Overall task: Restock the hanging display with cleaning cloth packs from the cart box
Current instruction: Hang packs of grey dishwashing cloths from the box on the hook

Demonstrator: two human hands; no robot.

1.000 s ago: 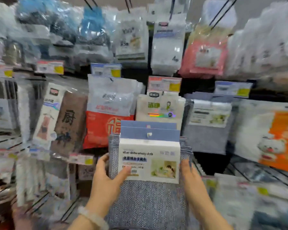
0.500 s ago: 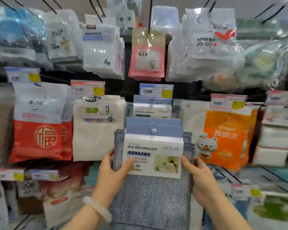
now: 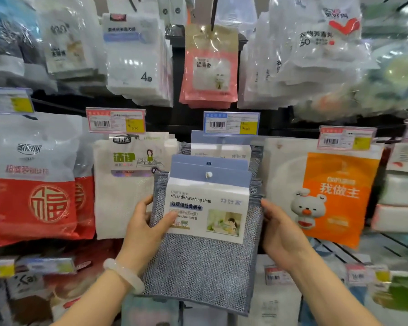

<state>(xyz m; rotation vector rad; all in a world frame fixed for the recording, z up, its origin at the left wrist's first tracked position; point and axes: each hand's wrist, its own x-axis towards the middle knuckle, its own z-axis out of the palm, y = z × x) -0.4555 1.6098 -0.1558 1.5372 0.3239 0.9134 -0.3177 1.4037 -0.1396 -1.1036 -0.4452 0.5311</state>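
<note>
I hold a small stack of silver dishwashing cloth packs (image 3: 205, 262), grey-blue mesh with blue and white header cards, in front of the hanging display. My left hand (image 3: 143, 231) grips the stack's left edge, thumb on the front card. My right hand (image 3: 282, 234) grips its right edge. Just behind and above the stack, matching cloth packs (image 3: 222, 147) hang on a hook under a blue price tag (image 3: 231, 122). The held stack sits slightly lower than and in front of those packs. The cart box is out of view.
Neighbouring hooks carry white cloth packs (image 3: 130, 184) to the left, red and white bags (image 3: 33, 182) further left, and orange bear packs (image 3: 335, 196) to the right. A pink sachet pack (image 3: 210, 67) and clear bags hang above. More packs fill the lower rows.
The view has swung right and closer, so the matching hook is now centred behind the stack. Both hands keep the same grip on the packs, raised slightly toward the hook.
</note>
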